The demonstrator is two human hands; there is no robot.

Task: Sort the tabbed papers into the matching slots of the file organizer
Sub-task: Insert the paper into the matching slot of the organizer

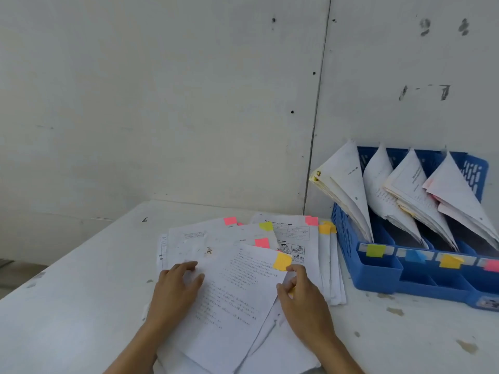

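White corner walls, pocked with small holes; scuffed white bench (81, 292) below. A loose fan of tabbed papers (294, 238) lies mid-bench, with pink, yellow-green and orange tabs showing along its far edge. The left grip (175, 287) lies flat and released on the pile, pinning it. The right grip (302, 295) pinches the right edge of the top orange-tabbed sheet (235, 292), just below its tab (282, 261). Judgement: the step is lifting this sheet free. Keep the left palm down so the sheets below do not drag, peel from the pinched edge, then carry it to the orange slot. The blue file organizer (378, 276) stands at the right against the wall. Its front labels read green (375, 250), blue (415, 256), orange (449, 261), pink (491, 265). Each of the four slots already holds a leaning stack of sheets. The leftmost stack shows yellow at its corner and the rightmost looks pinkish. What the shallow front trays hold cannot be told.
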